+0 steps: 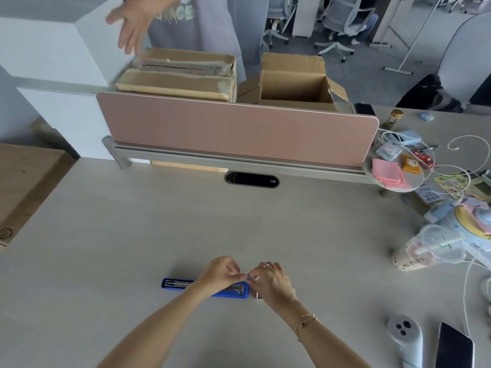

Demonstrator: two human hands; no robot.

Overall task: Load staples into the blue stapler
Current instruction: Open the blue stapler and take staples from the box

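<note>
The blue stapler lay opened flat on the table at six o'clock, its metal channel facing up. Just above its three-o'clock end, the left hand and right hand met fingertip to fingertip, both pinching a small grey staple strip between them.

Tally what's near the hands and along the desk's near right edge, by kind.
Blue stapler, lying open: 1
Small grey staple piece, pinched between left hand and right hand: 1
White handheld controller: 1
Dark phone: 1
Total: 4
</note>
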